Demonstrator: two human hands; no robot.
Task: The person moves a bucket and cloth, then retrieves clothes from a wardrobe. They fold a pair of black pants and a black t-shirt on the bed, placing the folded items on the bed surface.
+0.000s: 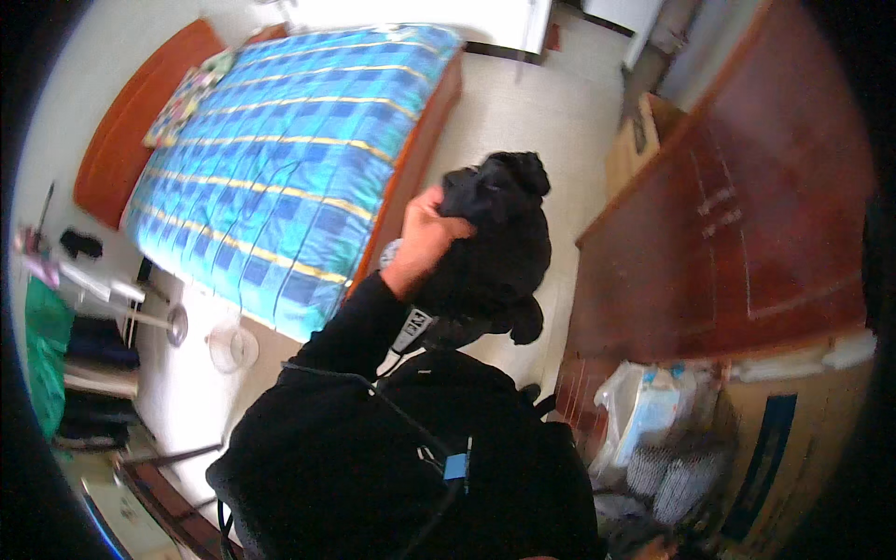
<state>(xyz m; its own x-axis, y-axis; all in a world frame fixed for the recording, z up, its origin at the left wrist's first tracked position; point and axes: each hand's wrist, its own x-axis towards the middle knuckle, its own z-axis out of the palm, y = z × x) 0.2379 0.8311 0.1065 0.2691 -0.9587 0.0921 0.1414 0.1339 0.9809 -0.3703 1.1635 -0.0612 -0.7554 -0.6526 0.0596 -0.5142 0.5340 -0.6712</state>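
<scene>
My left hand point(427, 238) reaches forward from a black sleeve, its fingers and thumb closed on a bunched black cloth item point(507, 231), possibly a garment. This soft bundle hangs above the pale floor, between the bed and the wardrobe. Its folds are too dark to tell apart. Just below my left wrist is a white strip point(411, 329) bearing writing; what it is attached to cannot be made out. A thin cable point(392, 399) with a small blue piece point(456, 466) lies across my black top point(392, 476). My right hand is out of view.
A bed point(280, 154) with a blue plaid cover stands left. At right is a reddish-brown wooden wardrobe point(742, 238), with a cardboard box point(777, 448) and plastic bags point(644, 406) below it. A translucent bin point(233, 348) and a wooden chair point(168, 500) are at lower left.
</scene>
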